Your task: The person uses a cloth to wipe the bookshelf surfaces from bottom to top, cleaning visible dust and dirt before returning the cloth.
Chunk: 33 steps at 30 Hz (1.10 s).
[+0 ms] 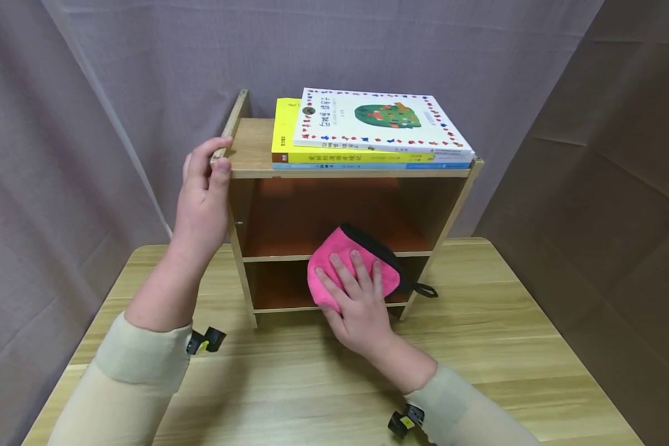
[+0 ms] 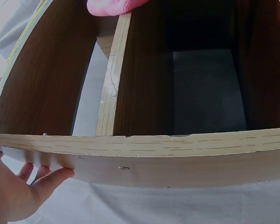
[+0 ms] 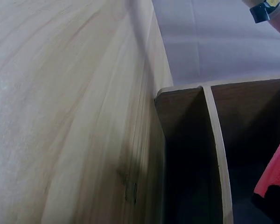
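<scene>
A wooden shelf (image 1: 337,174) stands on the table. My left hand (image 1: 203,195) grips its upper left corner, fingers bent at the top of the side panel; in the left wrist view, the hand (image 2: 23,189) is against the panel's outer face. My right hand (image 1: 359,303) lies with spread, straight fingers on a pink and black cloth pad (image 1: 324,279) with a black loop. That pad is in front of the middle and lower shelf boards, right of centre. Its pink edge shows in the left wrist view (image 2: 113,6) and the right wrist view (image 3: 277,170).
Several stacked books (image 1: 387,121), white, yellow and blue, lie on top of the shelf. Under and around it is a wood-grain table (image 1: 290,396). Grey-purple cloth (image 1: 368,43) hangs behind, and a brown panel (image 1: 607,186) rises at the right.
</scene>
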Available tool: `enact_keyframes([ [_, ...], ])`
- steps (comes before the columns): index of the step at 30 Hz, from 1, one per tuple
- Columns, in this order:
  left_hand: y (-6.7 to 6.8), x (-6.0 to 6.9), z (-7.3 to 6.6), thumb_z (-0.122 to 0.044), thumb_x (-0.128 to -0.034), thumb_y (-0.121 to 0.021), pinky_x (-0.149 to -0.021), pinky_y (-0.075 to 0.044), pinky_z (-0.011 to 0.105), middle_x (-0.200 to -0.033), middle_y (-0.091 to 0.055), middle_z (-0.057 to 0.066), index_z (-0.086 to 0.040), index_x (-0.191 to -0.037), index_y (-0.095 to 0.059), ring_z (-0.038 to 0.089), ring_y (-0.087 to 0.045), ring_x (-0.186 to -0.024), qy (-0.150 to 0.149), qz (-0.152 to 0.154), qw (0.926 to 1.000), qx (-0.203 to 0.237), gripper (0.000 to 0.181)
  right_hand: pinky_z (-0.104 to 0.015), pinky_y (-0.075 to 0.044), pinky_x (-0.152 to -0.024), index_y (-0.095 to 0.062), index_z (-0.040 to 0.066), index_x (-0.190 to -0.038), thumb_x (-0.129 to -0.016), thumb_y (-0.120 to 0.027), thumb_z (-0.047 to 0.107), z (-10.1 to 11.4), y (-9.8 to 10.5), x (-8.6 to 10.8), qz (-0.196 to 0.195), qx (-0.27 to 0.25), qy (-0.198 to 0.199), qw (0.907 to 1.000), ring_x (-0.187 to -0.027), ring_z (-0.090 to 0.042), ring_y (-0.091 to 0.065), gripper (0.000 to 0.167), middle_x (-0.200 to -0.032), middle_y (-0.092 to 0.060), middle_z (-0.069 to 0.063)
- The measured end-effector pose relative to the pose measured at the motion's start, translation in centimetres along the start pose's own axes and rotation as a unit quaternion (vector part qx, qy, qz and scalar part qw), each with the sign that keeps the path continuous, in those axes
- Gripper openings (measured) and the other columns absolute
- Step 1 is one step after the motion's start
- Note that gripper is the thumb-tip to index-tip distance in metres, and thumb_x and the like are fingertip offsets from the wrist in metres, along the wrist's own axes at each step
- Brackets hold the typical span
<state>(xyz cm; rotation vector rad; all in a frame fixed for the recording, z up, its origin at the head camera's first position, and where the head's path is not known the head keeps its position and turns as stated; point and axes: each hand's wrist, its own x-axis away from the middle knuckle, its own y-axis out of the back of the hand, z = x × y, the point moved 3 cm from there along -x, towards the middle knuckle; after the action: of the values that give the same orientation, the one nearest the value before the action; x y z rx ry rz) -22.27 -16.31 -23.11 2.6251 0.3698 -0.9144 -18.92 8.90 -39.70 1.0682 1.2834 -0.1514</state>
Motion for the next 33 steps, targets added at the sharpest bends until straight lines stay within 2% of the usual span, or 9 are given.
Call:
enact_keyframes([
  [14, -0.2, 0.0, -0.1, -0.058, -0.0997, -0.041, -0.084, -0.034, 0.03, -0.119, -0.041, -0.005, -0.028, -0.14, -0.051, 0.014, -0.042, -0.099, -0.007, -0.007, 0.9999, 0.011, 0.051, -0.065, -0.011, -0.115, -0.058, 0.02, -0.141, -0.105, -0.028, 0.051, 1.3, 0.0, -1.4, 0.058, 0.019, 0.025, 0.9978, -0.146, -0.036, -0.024, 0.056, -0.156, -0.038, -0.007],
  [20, -0.1, 0.1, -0.1, -0.056, -0.1009, -0.041, -0.083, -0.032, 0.031, -0.114, -0.04, -0.006, -0.028, -0.14, -0.051, 0.015, -0.04, -0.099, -0.006, -0.008, 0.9999, 0.005, 0.049, -0.064, -0.012, -0.115, -0.055, 0.02, -0.143, -0.105, -0.024, 0.052, 2.0, -0.2, -2.1, 0.082, 0.026, 0.04, 0.9955, -0.147, -0.034, -0.022, 0.058, -0.157, -0.036, -0.006],
  [28, -0.1, 0.1, -0.1, -0.056, -0.1011, -0.042, -0.083, -0.033, 0.031, -0.117, -0.04, -0.003, -0.029, -0.141, -0.05, 0.015, -0.04, -0.1, -0.007, -0.001, 1.0, 0.003, 0.049, -0.062, -0.009, -0.117, -0.05, 0.022, -0.148, -0.105, -0.019, 0.052, 3.2, -0.7, -3.0, 0.125, 0.034, 0.043, 0.9906, -0.15, -0.031, -0.014, 0.06, -0.16, -0.031, -0.004],
  [31, 0.0, 0.1, -0.2, -0.055, -0.1012, -0.042, -0.084, -0.033, 0.031, -0.121, -0.04, -0.001, -0.029, -0.142, -0.05, 0.015, -0.041, -0.102, -0.008, 0.002, 0.9999, 0.007, 0.049, -0.062, -0.007, -0.117, -0.047, 0.023, -0.149, -0.105, -0.024, 0.051, 3.6, -0.9, -3.2, 0.141, 0.033, 0.043, 0.9885, -0.151, -0.03, -0.011, 0.057, -0.161, -0.028, -0.003],
  [33, 0.0, 0.1, -0.1, -0.054, -0.1016, -0.042, -0.086, -0.034, 0.031, -0.124, -0.041, 0.0, -0.029, -0.142, -0.049, 0.015, -0.042, -0.104, -0.006, 0.004, 0.9999, 0.009, 0.049, -0.062, -0.007, -0.117, -0.047, 0.023, -0.149, -0.103, -0.036, 0.049, 3.9, -1.1, -3.4, 0.145, 0.029, 0.043, 0.9881, -0.151, -0.03, -0.01, 0.055, -0.161, -0.028, -0.003],
])
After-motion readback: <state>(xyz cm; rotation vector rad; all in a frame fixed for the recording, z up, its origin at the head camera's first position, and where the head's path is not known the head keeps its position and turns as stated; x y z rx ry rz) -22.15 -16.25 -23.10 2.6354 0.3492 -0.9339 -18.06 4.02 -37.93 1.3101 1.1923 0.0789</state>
